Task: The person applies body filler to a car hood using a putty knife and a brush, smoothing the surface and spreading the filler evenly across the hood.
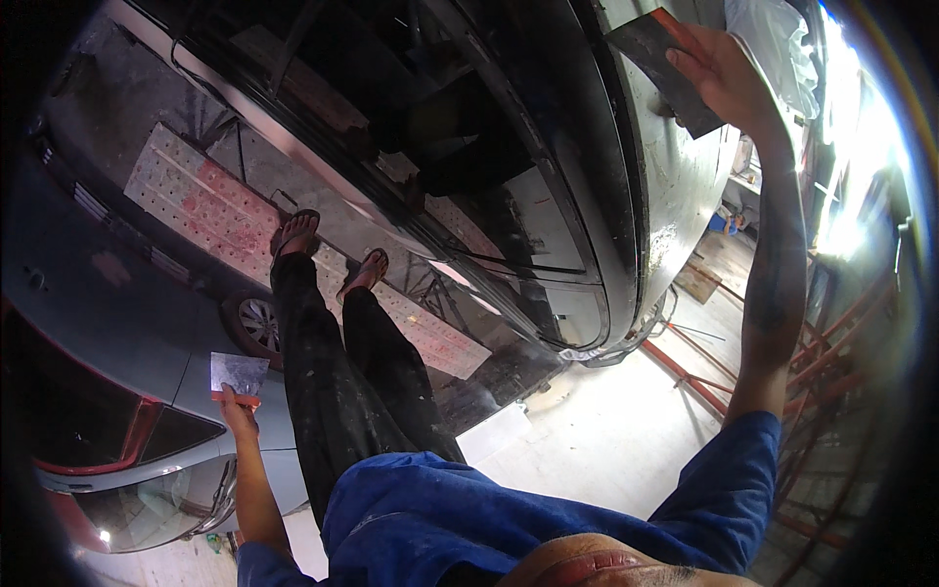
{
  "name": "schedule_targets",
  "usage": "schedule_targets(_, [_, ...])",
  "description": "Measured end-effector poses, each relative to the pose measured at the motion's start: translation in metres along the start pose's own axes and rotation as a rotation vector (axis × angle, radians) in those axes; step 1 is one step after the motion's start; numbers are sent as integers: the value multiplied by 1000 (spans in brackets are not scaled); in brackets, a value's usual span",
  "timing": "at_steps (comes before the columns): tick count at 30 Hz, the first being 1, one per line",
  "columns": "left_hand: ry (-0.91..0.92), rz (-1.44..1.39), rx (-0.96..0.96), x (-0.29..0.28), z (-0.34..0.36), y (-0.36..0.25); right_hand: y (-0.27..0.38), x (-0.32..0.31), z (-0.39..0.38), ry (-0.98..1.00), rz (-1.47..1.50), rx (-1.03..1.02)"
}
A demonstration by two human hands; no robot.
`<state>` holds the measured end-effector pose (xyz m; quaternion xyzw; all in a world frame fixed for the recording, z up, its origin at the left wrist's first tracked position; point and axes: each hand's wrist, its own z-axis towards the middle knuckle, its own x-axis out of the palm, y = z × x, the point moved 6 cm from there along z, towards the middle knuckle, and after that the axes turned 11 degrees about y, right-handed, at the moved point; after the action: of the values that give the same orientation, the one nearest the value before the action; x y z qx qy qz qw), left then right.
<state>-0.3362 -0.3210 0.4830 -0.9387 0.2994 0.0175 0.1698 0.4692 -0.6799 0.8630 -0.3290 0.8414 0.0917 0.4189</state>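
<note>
My right hand [732, 86] is raised at the upper right and grips a wide putty spreader [657, 61] by its orange back edge. The spreader's dark flat blade lies over the whitish roof [675, 186] of a vehicle; whether it touches the surface I cannot tell. Down at the left, my left hand [238, 413] is closed around the orange edge of a second putty spreader [241, 373]. That one's blade is shiny metal with grey smears, held away from the roof.
I stand on a raised, perforated plank [230, 201] with red stains. Beside it are the vehicle's dark windows [460, 137] and, lower left, a grey-blue car [127, 323]. Red metal frames [685, 377] stand at the right, near translucent plastic sheeting [773, 49].
</note>
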Motion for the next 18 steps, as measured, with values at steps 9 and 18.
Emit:
schedule_targets(9, [70,9,26,7,-7,-9,29,-5,-9,-23,184,86])
schedule_targets(18, [29,-41,27,-1,-8,-4,35,-3,-6,-45,-43,-75])
